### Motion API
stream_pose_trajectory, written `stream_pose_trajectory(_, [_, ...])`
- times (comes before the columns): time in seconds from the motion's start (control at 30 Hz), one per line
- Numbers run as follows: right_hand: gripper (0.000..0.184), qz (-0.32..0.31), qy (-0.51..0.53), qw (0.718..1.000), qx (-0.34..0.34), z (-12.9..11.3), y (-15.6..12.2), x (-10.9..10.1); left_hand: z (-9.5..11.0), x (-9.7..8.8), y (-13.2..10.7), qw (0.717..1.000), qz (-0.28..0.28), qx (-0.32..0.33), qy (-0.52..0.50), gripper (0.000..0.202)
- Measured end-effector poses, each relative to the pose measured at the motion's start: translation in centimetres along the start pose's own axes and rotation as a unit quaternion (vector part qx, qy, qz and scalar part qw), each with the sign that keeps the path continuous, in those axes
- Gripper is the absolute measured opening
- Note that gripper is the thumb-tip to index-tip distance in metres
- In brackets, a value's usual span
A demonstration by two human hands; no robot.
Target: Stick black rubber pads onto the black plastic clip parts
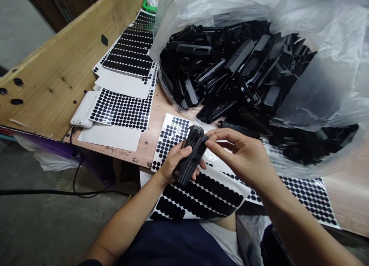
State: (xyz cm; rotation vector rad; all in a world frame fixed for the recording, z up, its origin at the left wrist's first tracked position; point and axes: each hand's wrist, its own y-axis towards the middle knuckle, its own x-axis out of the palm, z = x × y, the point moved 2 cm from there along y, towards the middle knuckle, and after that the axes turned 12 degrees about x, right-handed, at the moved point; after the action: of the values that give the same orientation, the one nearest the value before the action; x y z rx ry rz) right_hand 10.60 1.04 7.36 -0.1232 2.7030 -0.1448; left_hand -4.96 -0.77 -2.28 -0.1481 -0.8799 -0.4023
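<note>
Holding, left hand (173, 162): wraps round the black piece (184, 170), thumb (183, 153) laid over the top, fingers (202, 164) curled beneath and showing at the far side; grip closed around it.
Black piece: held tilted, lower end towards the body, above the near edge of the counter (144, 150); shows a diagonal weave texture and dark rounded patches, perhaps stickers, too dark to be sure.
Right-hand grip: brings the fingertips (208, 143) of the right hand (240, 150) close together at the upper edge of the black piece; cannot tell whether pinching that edge, a small sticker or nothing.
Progress on the piece: seems partway, judging by both hands being at it; no way to tell how much is finished.
Heap in the bag: piled high with black parts (236, 66) inside clear plastic (305, 12); cannot tell whether handled or waiting.
Sticker stock: looks ample, with many black shapes on the lap sheet (198, 197) and rows of dots on the dotted sheet (115, 108) to the left.
Forearms: left forearm (127, 216) angled up from lower left, right forearm (302, 220) from lower right, meeting at the black piece; right hand held back upward.
</note>
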Motion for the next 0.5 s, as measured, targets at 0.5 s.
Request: stream_pose_trajectory(0.5, [0.010,0.020,-0.094,0.993,-0.067,-0.21,-0.32,0.27,-0.23,-0.45,-0.02,1.000,0.001,-0.002,0.012,0.048])
